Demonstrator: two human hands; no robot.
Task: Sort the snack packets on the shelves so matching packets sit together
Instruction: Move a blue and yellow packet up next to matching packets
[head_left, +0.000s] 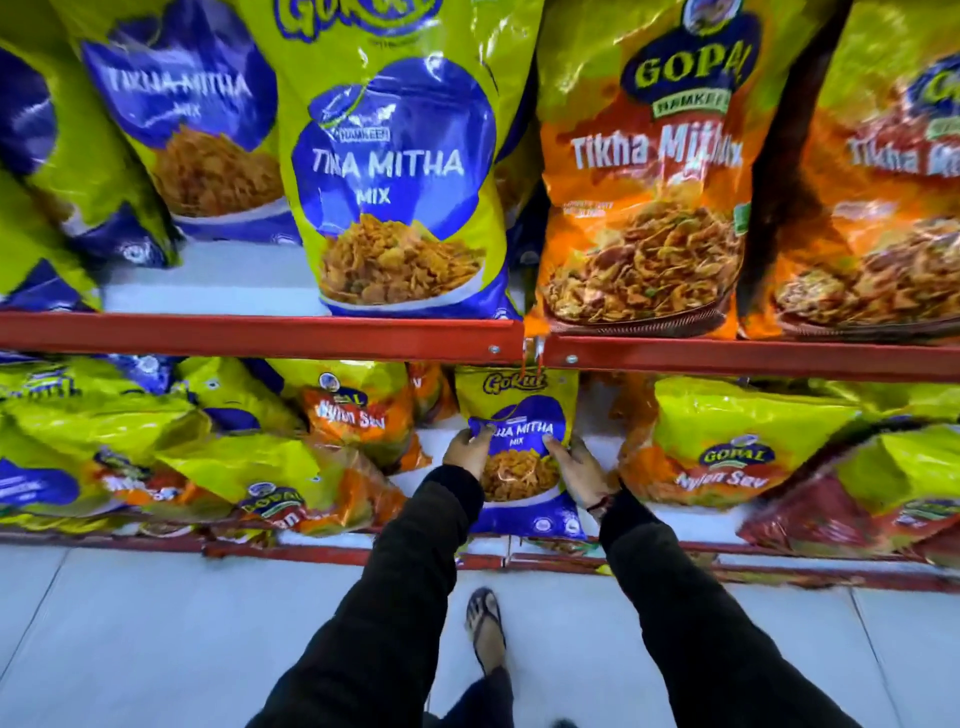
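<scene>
- Hands grip one Gokul Tikha Mitha Mix packet (524, 452): the left hand (467, 451) clasps its left edge, the right hand (579, 470) its right edge, fingers curled onto the front.
- That packet stands upright on the lower shelf, just below the join in the red shelf rail (260, 335).
- Left of it, below the rail, lean orange Nylon Sev packets (353, 415); right of it, a green Gopal Nylon Sev packet (727, 452).
- Above the rail, a large Gokul packet (395, 171) stands beside an orange Gopal Tikha Mitha packet (644, 182).
- Dark sleeves (415, 571) cover both arms.
</scene>
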